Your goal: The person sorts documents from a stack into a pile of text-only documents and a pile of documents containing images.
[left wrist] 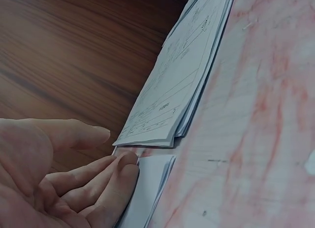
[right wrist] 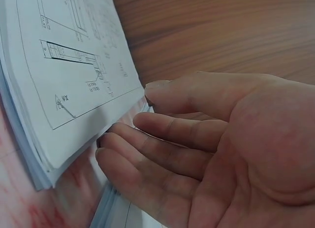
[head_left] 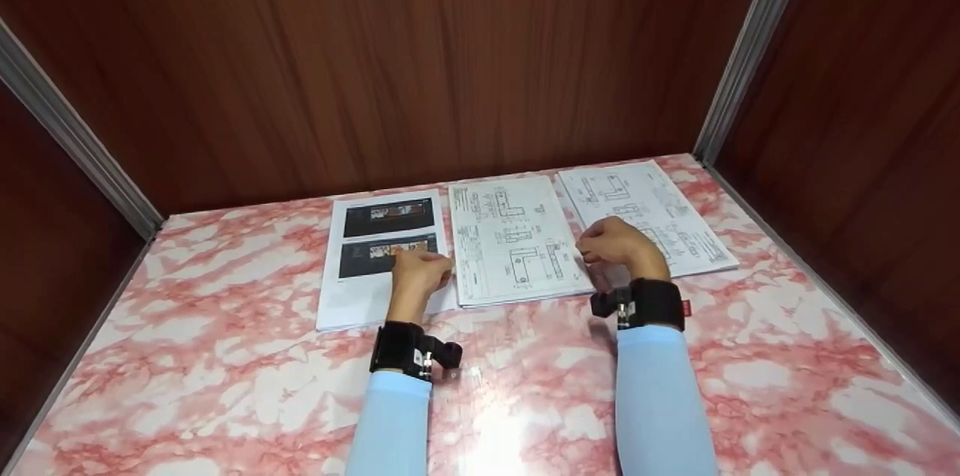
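Three stacks of printed paper lie side by side on the table. The middle stack [head_left: 491,236] carries line drawings of L-shaped parts, and its sheets are slightly uneven at the edge. My left hand [head_left: 418,273] is over the right side of the left stack [head_left: 352,303], near the middle stack's left edge; in the left wrist view its thumb is apart from the bent fingers [left wrist: 110,188]. At the middle stack's right edge is my right hand [head_left: 621,243], its fingertips [right wrist: 110,154] close against the sheets. Whether they touch is unclear. Neither hand grips paper.
The right stack [head_left: 675,199], also with drawings, lies partly behind my right hand. Dark pictures are printed on the left stack. A pink-and-white marbled table [head_left: 225,386] carries everything, with brown wood-grain panels [head_left: 420,64] behind and at both sides.
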A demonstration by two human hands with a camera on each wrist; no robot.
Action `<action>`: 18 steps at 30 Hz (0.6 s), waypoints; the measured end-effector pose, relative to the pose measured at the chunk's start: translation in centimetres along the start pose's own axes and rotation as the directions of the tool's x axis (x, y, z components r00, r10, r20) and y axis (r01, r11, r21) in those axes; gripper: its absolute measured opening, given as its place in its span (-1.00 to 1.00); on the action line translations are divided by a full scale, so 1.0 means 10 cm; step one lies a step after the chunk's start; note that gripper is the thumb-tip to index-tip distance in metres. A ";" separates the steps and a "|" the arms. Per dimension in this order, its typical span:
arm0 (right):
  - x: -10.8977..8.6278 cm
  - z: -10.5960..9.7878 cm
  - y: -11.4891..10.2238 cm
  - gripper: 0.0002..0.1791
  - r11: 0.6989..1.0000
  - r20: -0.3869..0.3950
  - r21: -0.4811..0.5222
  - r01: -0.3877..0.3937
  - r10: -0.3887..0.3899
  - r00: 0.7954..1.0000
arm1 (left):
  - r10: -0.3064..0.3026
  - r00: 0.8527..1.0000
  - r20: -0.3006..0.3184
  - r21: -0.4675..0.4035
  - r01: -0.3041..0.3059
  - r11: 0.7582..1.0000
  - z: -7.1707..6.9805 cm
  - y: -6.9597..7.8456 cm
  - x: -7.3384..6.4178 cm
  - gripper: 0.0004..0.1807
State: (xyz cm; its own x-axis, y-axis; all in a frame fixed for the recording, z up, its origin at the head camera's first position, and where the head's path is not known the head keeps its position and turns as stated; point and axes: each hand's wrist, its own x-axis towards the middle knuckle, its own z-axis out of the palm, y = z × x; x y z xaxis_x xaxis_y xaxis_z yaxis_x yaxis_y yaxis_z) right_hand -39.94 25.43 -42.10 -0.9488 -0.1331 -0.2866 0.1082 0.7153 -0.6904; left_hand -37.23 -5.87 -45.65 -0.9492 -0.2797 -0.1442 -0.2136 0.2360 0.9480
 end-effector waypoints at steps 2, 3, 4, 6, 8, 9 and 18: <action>-0.01 -0.02 -0.01 -0.61 1.000 -0.010 -0.004 0.000 0.000 1.000 | 0.003 1.000 -0.004 0.025 -0.003 1.000 0.00 0.01 0.00 -0.83; -0.02 -0.03 -0.02 -0.60 1.000 -0.006 0.024 0.004 -0.004 1.000 | 0.002 1.000 -0.002 0.029 -0.002 1.000 0.00 0.02 -0.01 -0.83; -0.03 -0.05 -0.03 -0.59 0.998 -0.003 0.058 0.004 -0.004 1.000 | -0.002 1.000 0.006 0.023 0.002 1.000 0.00 0.03 -0.01 -0.83; -0.05 -0.09 -0.03 -0.58 0.992 -0.004 0.126 0.016 -0.015 1.000 | -0.012 1.000 0.022 -0.010 0.012 1.000 0.00 0.05 -0.02 -0.83; -0.09 -0.14 -0.01 -0.56 0.981 -0.014 0.191 0.029 -0.027 1.000 | -0.016 0.999 0.030 -0.029 0.017 0.999 0.01 0.07 -0.03 -0.82; -0.11 -0.18 0.01 -0.55 0.978 -0.027 0.206 0.034 -0.029 0.999 | -0.017 0.999 0.033 -0.033 0.018 0.999 0.01 0.08 -0.03 -0.81; -0.29 -0.46 0.52 -0.54 0.985 -0.319 0.158 -0.074 0.122 0.940 | 0.112 0.993 0.040 0.074 -0.115 0.991 0.29 0.21 -0.13 -0.77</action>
State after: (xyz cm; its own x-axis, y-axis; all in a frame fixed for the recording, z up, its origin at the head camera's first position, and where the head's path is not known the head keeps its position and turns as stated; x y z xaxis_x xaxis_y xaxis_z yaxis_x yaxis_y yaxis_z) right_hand -37.96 32.70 -41.82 -0.9732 0.1814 -0.1414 0.2238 0.6057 -0.7635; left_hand -37.12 -2.35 -44.27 -0.9757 -0.2138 -0.0480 -0.1194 0.3348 0.9347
